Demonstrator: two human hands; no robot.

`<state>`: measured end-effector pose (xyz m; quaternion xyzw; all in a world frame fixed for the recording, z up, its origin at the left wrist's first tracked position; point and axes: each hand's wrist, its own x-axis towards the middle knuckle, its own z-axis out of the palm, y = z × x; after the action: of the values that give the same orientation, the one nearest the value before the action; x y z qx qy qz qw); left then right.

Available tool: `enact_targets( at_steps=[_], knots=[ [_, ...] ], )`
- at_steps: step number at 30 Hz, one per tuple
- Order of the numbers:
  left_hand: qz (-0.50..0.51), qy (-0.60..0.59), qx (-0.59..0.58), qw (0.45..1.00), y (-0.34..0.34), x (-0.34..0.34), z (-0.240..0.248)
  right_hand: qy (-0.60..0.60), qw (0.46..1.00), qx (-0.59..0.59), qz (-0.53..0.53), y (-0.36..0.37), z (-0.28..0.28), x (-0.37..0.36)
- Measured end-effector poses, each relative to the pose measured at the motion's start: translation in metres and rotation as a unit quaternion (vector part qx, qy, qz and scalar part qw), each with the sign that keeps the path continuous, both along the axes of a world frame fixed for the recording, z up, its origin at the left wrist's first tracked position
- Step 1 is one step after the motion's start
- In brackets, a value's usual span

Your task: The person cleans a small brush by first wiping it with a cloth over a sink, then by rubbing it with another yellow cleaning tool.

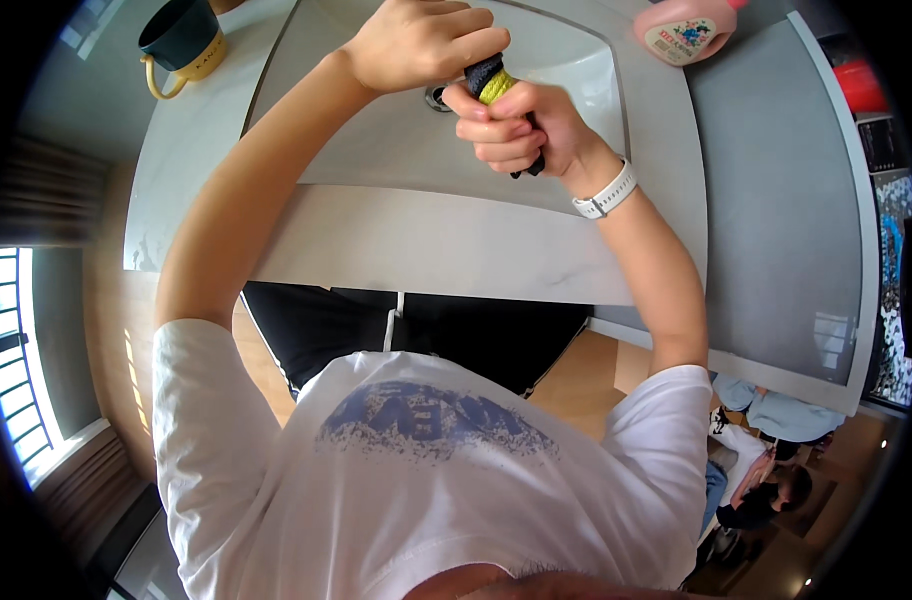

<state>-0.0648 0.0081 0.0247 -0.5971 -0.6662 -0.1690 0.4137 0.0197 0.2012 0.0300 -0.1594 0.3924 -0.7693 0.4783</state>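
Over a white sink basin (366, 145), both of my fists grip a twisted, bunched-up black and yellow-green cloth (495, 88). My left hand (416, 45) is closed round its upper end. Lower down, my right hand (516, 128) wraps the cloth with its fingers curled, and a dark end pokes out beneath the fist. Most of the cloth is hidden inside my hands, so I cannot make out its exact kind. Just left of my right hand, the round drain (436, 98) shows in part. A white watch strap (606, 190) circles my right wrist.
On the counter (446, 240), a dark green and yellow mug (183, 45) stands left of the basin. A pink bottle (686, 32) is at the back right. A framed grey glass panel (776, 200) borders the counter's right side. Another person (771, 495) appears at lower right.
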Motion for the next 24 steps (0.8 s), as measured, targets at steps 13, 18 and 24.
enact_targets(
  at_steps=[13, 18, 24],
  knots=[
    [0.241, -0.193, -0.222, 0.925, 0.028, -0.006, -0.013, 0.47, 0.648, 0.552, -0.233, 0.003, -0.019, -0.029],
    [0.233, -0.383, -0.131, 0.884, 0.043, -0.013, -0.038, 0.602, 0.454, 0.612, -0.239, 0.019, -0.044, -0.048],
    [0.125, -0.673, -0.104, 0.722, 0.031, -0.015, -0.033, 0.683, 0.364, 0.587, -0.235, 0.016, -0.027, -0.042]
  ],
)
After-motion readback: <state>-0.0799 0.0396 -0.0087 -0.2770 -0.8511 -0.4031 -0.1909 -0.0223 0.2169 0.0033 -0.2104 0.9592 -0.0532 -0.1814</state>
